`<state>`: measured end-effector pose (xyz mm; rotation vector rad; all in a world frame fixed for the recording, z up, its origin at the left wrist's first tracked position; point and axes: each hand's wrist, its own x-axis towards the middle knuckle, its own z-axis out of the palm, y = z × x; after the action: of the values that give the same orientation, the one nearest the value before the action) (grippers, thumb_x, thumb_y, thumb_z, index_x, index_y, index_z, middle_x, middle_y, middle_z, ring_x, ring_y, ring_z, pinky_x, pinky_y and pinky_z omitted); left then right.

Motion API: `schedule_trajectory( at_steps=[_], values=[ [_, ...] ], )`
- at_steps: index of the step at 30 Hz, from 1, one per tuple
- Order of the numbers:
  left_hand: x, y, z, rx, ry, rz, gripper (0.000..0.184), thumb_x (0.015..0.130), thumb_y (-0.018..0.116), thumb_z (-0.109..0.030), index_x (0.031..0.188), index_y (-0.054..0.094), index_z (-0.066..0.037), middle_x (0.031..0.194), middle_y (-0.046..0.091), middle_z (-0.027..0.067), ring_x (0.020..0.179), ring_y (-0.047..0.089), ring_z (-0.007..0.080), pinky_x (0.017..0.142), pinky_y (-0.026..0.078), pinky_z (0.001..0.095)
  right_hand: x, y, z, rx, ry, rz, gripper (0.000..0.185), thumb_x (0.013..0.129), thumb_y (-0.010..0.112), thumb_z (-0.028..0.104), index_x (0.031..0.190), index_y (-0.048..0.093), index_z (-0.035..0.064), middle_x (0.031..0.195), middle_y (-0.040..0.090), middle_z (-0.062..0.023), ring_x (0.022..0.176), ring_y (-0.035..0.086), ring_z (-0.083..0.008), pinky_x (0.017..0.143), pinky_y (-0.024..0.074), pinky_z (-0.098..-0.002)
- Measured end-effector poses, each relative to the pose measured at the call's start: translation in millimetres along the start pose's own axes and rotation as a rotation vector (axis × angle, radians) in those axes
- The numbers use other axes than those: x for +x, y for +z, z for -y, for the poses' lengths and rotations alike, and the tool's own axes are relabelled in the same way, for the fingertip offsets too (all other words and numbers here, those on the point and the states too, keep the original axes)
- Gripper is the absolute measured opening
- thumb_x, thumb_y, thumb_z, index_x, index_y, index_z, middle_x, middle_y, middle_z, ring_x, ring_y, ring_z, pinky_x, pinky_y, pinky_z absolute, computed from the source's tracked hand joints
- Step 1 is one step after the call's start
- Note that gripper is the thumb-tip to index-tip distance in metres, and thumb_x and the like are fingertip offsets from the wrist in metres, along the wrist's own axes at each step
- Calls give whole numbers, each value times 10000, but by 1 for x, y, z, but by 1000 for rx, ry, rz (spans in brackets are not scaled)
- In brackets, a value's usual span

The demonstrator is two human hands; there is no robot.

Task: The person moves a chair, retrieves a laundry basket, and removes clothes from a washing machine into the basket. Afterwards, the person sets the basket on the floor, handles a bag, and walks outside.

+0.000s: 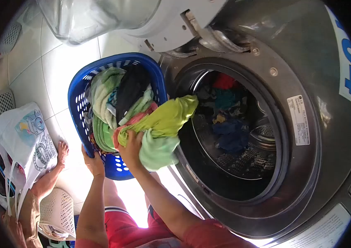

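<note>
A blue laundry basket [76, 93] full of clothes stands beside the open washing machine drum. My left hand [94, 164] is closed round the basket's near left rim. With my right hand [130, 144] I grip a bunch of clothes over the basket's right side: a lime green cloth [171, 113], a pale mint cloth [159, 151] and a pinkish one. The lime cloth reaches to the edge of the drum opening. Striped green, white and black clothes [132, 93] lie in the basket. Inside the drum [245, 161] are blue, teal and red clothes.
The open machine door [101, 16] hangs at the top. At the left, another person's bare leg and foot [61, 155] show beside a white plastic bag [26, 136]. Cream baskets [57, 211] are at the lower left, with more at the left edge.
</note>
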<state>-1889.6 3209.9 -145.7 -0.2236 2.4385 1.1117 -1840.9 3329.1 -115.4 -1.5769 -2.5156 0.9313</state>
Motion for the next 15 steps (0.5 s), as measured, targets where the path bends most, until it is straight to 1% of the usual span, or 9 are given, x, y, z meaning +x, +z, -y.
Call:
schedule_trajectory(
  at_steps=[2, 3, 7, 8, 9, 11, 12, 14, 15],
  values=[
    [5, 2, -2, 22, -15, -11, 480, 659, 423, 11, 1130, 339, -30, 993, 472, 172, 873, 480, 279, 765, 361, 323, 14, 26, -5, 282, 41, 97, 392, 587, 608, 103, 905, 383, 60, 893, 365, -205, 841, 408, -393, 693, 367, -412],
    [5, 1, 0, 41, -34, -11, 480, 657, 425, 7, 1129, 340, -28, 988, 476, 172, 862, 486, 281, 757, 367, 324, 17, 30, -10, 198, -32, 201, 380, 577, 601, 86, 883, 377, 74, 874, 372, -203, 806, 428, -404, 646, 394, -399],
    [5, 4, 10, -4, -39, 41, 471, 665, 431, 1, 1126, 340, -21, 972, 486, 170, 840, 496, 279, 745, 373, 322, -12, 31, -17, 79, -37, 841, 566, 542, 630, 181, 1033, 359, 107, 953, 369, -209, 874, 432, -390, 726, 387, -396],
    [4, 1, 10, 0, -50, 54, 471, 665, 431, 1, 1126, 340, -21, 972, 486, 170, 840, 496, 279, 745, 373, 322, -43, 50, -31, 16, -198, 748, 638, 527, 644, 227, 1082, 348, 119, 983, 392, -200, 945, 414, -376, 774, 370, -386],
    [6, -5, 8, -3, -75, 68, 471, 664, 433, -2, 1126, 339, -17, 978, 482, 172, 846, 493, 277, 748, 371, 321, -45, 58, -26, 90, 46, 1064, 606, 533, 644, 233, 1062, 373, 116, 1026, 401, -199, 1013, 373, -356, 807, 349, -380],
    [12, -5, 4, 5, -83, 50, 472, 663, 435, -5, 1126, 338, -13, 983, 478, 173, 852, 489, 276, 751, 369, 319, -60, 90, -47, 5, -124, 697, 487, 544, 644, 278, 942, 441, 85, 884, 513, -129, 822, 519, -286, 688, 423, -372],
    [14, -4, 6, 19, -23, 44, 471, 664, 435, -4, 1124, 337, -10, 983, 477, 170, 854, 488, 273, 753, 368, 317, -49, 98, -48, 26, -127, 709, 487, 544, 644, 278, 942, 441, 85, 884, 513, -129, 822, 519, -286, 688, 423, -372],
    [9, -1, 20, 41, -5, 27, 463, 668, 430, 2, 1121, 337, -5, 974, 478, 166, 868, 481, 257, 770, 356, 311, -22, 110, -58, 306, 228, 1432, 283, 635, 561, 276, 799, 500, 54, 707, 547, -76, 633, 520, -176, 543, 419, -294],
    [10, -1, 18, 33, 6, 23, 463, 668, 430, 2, 1121, 337, -5, 974, 478, 166, 868, 481, 257, 770, 356, 311, -11, 101, -51, 351, -22, 1513, 224, 666, 512, 249, 772, 503, 52, 711, 550, -97, 627, 535, -198, 522, 412, -328]
  ],
)
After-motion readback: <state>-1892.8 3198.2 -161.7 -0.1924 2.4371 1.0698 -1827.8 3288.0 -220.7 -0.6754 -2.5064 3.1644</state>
